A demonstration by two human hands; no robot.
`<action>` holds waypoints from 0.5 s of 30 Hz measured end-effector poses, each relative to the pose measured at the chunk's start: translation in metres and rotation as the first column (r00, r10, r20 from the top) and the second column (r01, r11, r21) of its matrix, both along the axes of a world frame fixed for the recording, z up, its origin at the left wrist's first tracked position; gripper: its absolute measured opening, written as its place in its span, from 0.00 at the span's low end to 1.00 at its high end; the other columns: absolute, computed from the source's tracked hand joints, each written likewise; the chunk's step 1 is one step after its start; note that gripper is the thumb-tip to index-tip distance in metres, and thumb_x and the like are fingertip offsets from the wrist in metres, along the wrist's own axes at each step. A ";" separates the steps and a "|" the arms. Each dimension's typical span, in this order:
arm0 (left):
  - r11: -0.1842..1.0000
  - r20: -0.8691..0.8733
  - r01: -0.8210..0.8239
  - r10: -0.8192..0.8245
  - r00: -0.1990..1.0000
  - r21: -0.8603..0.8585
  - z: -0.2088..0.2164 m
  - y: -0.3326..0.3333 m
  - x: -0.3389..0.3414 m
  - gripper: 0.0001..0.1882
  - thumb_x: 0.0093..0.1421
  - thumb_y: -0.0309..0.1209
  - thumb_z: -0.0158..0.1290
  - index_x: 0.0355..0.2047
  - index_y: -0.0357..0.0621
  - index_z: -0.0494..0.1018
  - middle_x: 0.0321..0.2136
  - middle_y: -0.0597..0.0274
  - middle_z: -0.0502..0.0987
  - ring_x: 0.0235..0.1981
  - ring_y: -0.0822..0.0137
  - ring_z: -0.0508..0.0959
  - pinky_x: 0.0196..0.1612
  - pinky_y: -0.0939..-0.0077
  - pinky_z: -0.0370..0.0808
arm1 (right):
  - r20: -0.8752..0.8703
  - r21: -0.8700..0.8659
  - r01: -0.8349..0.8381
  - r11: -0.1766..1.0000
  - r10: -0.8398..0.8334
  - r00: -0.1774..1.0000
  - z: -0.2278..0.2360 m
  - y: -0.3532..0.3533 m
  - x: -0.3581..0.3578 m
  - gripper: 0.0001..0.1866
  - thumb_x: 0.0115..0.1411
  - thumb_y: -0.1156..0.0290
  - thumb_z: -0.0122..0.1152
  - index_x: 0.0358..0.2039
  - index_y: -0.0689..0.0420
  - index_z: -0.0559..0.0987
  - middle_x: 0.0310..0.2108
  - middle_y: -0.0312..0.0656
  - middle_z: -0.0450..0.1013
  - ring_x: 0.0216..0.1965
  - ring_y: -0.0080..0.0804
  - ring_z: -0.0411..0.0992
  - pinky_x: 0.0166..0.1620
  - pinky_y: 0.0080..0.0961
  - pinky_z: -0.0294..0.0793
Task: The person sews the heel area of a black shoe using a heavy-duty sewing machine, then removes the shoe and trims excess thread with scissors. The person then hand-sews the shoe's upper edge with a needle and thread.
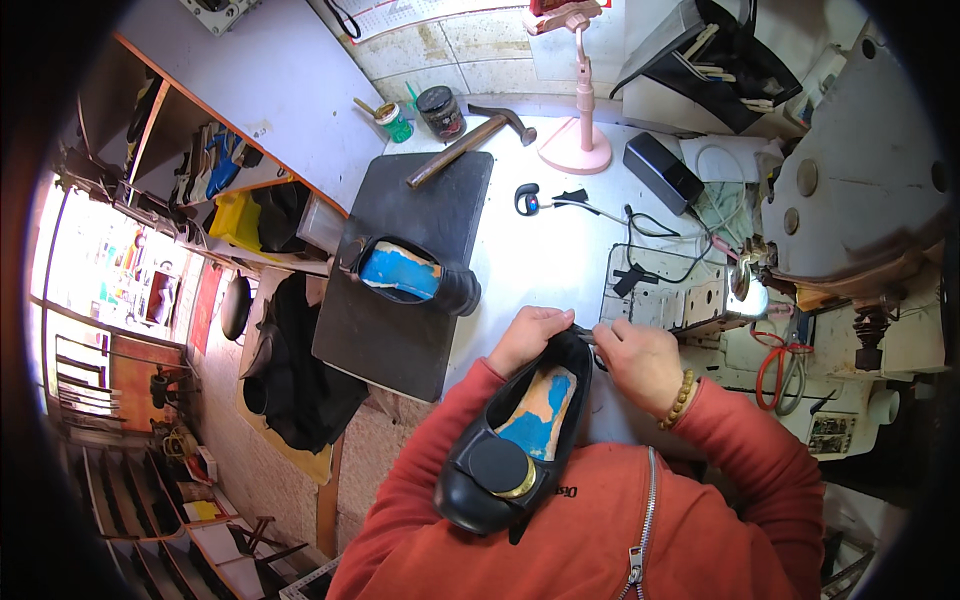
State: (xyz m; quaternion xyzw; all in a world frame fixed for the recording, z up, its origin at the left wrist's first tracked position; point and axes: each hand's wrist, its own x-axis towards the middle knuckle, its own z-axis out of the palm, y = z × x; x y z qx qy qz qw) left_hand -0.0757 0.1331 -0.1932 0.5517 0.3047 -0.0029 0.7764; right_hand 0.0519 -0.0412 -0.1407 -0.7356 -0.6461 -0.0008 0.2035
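A black slip-on shoe (480,475) with a round black and gold ornament on its toe rests against my red top, toe toward me. Its insole (540,412) shows patches of blue and tan. My left hand (530,338) is closed on the left of the heel rim, thumb at the top edge. On the other side of the heel, my right hand (640,365), with a beaded bracelet, is closed around a small dark piece that I cannot make out. A second black shoe (458,291) with a blue-patched insole stands on a black board (400,345).
A hammer (465,147) lies across the board's far edge, near a dark jar (440,112) and a green pot (395,124). A pink stand (577,148) and black box (663,172) stand behind. Right of me is a sewing machine (865,190) with loose cables.
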 end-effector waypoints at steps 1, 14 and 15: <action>1.000 -0.001 -0.002 0.002 1.000 0.006 -0.001 0.000 0.000 0.15 0.67 0.35 0.51 0.38 0.33 0.78 0.28 0.68 0.78 0.29 0.79 0.74 0.35 0.81 0.72 | 0.011 0.011 0.000 1.000 0.000 1.000 0.001 0.001 -0.001 0.03 0.58 0.69 0.55 0.32 0.50 0.72 0.25 0.37 0.68 0.24 0.36 0.73 0.23 0.32 0.72; 0.999 0.051 0.010 -0.012 0.999 0.045 -0.002 0.001 -0.002 0.15 0.67 0.35 0.50 0.33 0.33 0.78 0.26 0.71 0.76 0.28 0.80 0.70 0.33 0.82 0.69 | -0.008 0.012 -0.069 0.998 0.069 0.998 -0.004 0.001 0.005 0.04 0.54 0.72 0.54 0.32 0.53 0.72 0.25 0.38 0.70 0.22 0.38 0.74 0.23 0.33 0.73; 0.999 0.053 0.020 -0.022 0.998 0.029 -0.002 0.002 -0.002 0.14 0.67 0.35 0.50 0.34 0.34 0.78 0.26 0.71 0.76 0.28 0.80 0.71 0.33 0.82 0.70 | -0.005 0.019 -0.077 0.997 0.077 0.997 -0.005 0.002 0.006 0.04 0.54 0.72 0.54 0.32 0.53 0.72 0.25 0.38 0.70 0.22 0.38 0.74 0.23 0.34 0.73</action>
